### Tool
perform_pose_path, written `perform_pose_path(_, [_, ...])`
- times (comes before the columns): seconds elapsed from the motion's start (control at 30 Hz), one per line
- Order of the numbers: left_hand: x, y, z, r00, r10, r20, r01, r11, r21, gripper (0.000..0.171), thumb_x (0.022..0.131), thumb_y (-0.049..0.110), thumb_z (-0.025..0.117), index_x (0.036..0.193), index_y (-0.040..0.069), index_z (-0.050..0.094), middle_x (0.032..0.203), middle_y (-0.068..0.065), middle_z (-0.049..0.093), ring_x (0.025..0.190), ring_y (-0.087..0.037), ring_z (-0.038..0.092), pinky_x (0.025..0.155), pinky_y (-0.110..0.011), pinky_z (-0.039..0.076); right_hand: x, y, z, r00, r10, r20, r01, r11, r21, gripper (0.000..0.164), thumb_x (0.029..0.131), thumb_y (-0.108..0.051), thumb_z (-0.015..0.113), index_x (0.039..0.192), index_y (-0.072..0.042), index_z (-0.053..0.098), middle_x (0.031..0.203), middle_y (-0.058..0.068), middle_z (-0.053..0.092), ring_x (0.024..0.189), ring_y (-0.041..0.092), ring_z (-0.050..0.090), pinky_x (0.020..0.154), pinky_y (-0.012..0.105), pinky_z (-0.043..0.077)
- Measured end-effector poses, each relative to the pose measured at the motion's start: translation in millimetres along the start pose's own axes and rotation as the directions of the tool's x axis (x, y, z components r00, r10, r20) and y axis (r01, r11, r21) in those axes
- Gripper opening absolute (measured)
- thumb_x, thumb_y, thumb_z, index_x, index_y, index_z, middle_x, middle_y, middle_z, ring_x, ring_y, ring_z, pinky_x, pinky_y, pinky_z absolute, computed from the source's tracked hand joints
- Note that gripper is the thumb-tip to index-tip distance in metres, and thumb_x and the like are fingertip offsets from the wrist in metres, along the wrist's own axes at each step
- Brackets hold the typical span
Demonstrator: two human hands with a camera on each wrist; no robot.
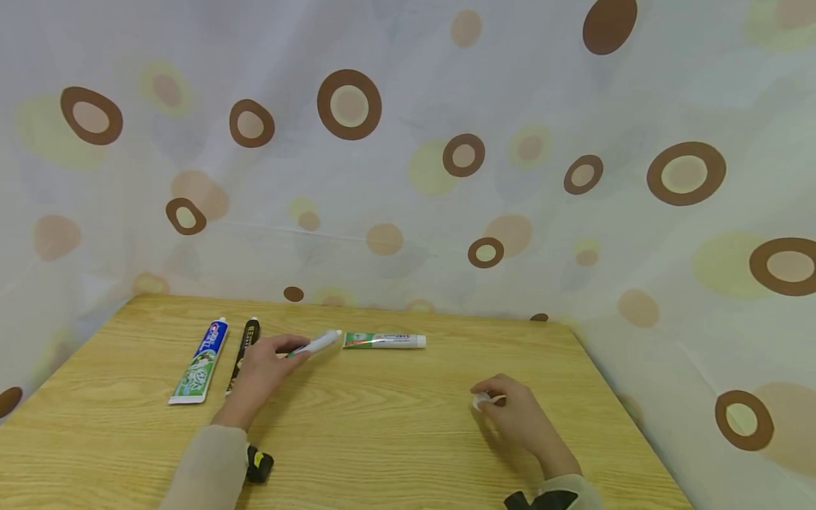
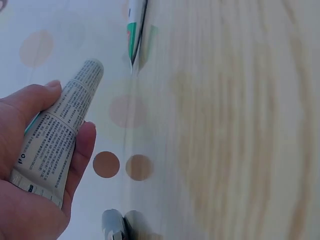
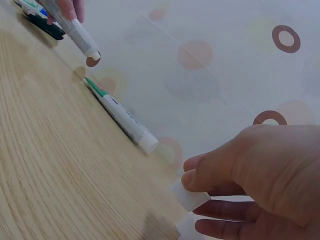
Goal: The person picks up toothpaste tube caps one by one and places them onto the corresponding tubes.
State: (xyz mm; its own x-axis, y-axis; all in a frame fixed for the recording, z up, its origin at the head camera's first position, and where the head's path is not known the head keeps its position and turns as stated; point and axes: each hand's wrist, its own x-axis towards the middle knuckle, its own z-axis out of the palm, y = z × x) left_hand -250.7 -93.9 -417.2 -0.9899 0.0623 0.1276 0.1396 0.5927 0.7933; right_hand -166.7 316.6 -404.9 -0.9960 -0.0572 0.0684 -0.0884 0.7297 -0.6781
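Note:
My left hand [image 1: 264, 368] grips a small white toothpaste tube [image 1: 321, 341] with a bit of green at its end. Rows of fine dark print cover the side of this held tube [image 2: 60, 132] in the left wrist view, with the thumb on one side and fingers on the other. Just beyond its tip lies another white and green toothpaste tube [image 1: 382, 341], flat on the table. On the right, my right hand [image 1: 513, 414] pinches a small white cap [image 3: 190, 196] between thumb and fingers. A second white piece [image 3: 189, 227] shows below it, by the lower fingers.
To the left on the wooden table [image 1: 382, 439] lie a blue and green toothpaste tube [image 1: 200, 363] and a black tube [image 1: 248, 340], the latter partly behind my left hand. A curtain [image 1: 408, 177] with brown circles hangs along the table's back and right edges.

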Motion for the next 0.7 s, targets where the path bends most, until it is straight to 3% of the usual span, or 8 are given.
perform_pose_path(0.27, [-3.9, 5.1, 0.3, 1.0, -0.001, -0.005, 0.001, 1.0, -0.03, 0.026, 0.091, 0.035, 0.073, 0.114, 0.025, 0.075, 0.118, -0.004, 0.072, 0.109, -0.025, 0.064, 0.082, -0.039, 0.051, -0.8, -1.7, -1.3, 0.999, -0.036, -0.017, 0.037, 0.999, 0.028, 0.02, 0.093, -0.006, 0.066, 0.111, -0.011, 0.073, 0.113, 0.0, 0.069, 0.1, 0.014, 0.063, 0.085, 0.029, 0.054])
perform_pose_path(0.47, [-8.8, 8.3, 1.2, 0.999, -0.031, 0.027, 0.034, 0.993, -0.114, 0.027, 0.089, 0.037, 0.074, 0.113, 0.026, 0.075, 0.121, -0.007, 0.071, 0.102, -0.022, 0.065, 0.071, -0.03, 0.049, -0.5, -1.9, -2.0, 0.997, -0.077, 0.009, 0.076, 0.991, 0.107, 0.022, 0.096, -0.004, 0.062, 0.116, -0.005, 0.07, 0.119, 0.008, 0.068, 0.106, 0.023, 0.063, 0.086, 0.03, 0.055])
perform_pose_path(0.7, [-12.0, 15.7, -3.8, 0.998, 0.006, 0.066, 0.004, 0.989, -0.151, 0.026, 0.088, 0.034, 0.076, 0.112, 0.026, 0.076, 0.115, -0.006, 0.071, 0.086, -0.017, 0.064, 0.066, -0.031, 0.048, 3.0, -6.8, 0.3, 0.999, -0.011, -0.034, 0.016, 0.99, 0.142, 0.029, 0.096, -0.009, 0.064, 0.125, -0.008, 0.066, 0.128, 0.01, 0.065, 0.114, 0.026, 0.064, 0.089, 0.031, 0.055])
